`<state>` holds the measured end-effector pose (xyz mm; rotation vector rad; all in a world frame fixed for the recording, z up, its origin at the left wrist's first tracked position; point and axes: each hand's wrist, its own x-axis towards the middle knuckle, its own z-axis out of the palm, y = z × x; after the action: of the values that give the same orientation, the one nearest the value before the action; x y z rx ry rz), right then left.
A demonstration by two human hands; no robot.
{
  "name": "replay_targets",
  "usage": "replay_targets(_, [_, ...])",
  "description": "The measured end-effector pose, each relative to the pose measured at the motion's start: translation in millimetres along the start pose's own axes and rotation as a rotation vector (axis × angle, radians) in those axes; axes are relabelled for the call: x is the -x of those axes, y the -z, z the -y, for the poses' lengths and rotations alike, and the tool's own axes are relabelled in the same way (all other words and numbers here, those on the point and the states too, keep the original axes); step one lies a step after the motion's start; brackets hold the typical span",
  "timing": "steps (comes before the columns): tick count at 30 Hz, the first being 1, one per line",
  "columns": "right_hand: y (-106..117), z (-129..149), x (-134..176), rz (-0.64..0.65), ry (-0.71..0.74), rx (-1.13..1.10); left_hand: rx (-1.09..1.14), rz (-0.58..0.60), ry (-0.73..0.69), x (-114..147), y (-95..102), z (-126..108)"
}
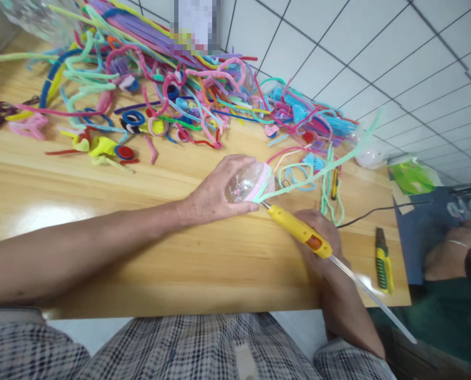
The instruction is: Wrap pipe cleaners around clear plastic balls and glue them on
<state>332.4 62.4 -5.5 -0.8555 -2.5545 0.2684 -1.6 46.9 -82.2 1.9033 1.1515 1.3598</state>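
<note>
My left hand [215,192] is wrapped round a clear plastic ball [243,184] with pink and pale green bands round its right side. From the ball a pale green pipe cleaner [318,173] trails off to the upper right. In my right hand [318,232] is a yellow hot glue gun [299,227], its metal nozzle at the lower edge of the ball by the green band. I cannot tell whether the nozzle touches. A clear glue stick [374,299] sticks out of the gun's rear.
Heaped pipe cleaners [168,79] cover the table's back. A yellow-and-black cutting tool [383,261] lies at the right, near a dark cord [370,212]. Another clear ball [370,150] stands at the back right. Beyond the right edge, a person's arm [449,253] shows.
</note>
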Motion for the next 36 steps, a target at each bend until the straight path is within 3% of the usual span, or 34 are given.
replay_targets(3, [-3, 1, -1, 0.008, -0.039, 0.012, 0.051, 0.015, 0.044, 1, 3.3, 1])
replay_targets(8, [-12, 2, -3, -0.095, 0.105, 0.009, 0.106, 0.037, 0.071, 5, 5.3, 7])
replay_targets(15, [-17, 9, -8, -0.116, 0.13, 0.047, 0.125, 0.049, 0.096, 11, 8.4, 23])
replay_targets(20, [-24, 12, -9, -0.213, 0.179, 0.065, 0.075, 0.072, 0.066, 8, 18.0, 30])
replay_targets(26, [-26, 17, -10, -0.193, 0.161, 0.051, 0.063, 0.087, 0.036, 7, 22.9, 31])
replay_targets(36, [-26, 21, -12, -0.216, 0.167, 0.03, -0.045, 0.111, 0.115, 6, 26.8, 23])
